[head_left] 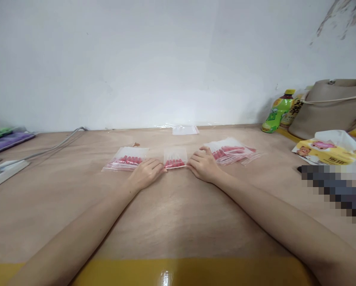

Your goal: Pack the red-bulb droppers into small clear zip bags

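Note:
A small clear bag (175, 155) with several red pieces in a row along its near edge lies flat between my hands. My left hand (148, 171) has its fingers closed together at the bag's near left corner. At the near right corner, my right hand (203, 165) pinches the bag's edge with curled fingers. Beside my left hand lies a stack of similar filled bags (128, 157). A looser pile of filled bags (230, 150) spreads out just beyond my right hand.
White flat bags (185, 130) lie by the wall. At right are a green bottle (278, 111), a beige bag (329, 109), a yellow tissue pack (328, 153) and a blurred dark object (339, 190). At left, a cable (52, 148), a white power strip (6, 174) and purple trays (10, 142).

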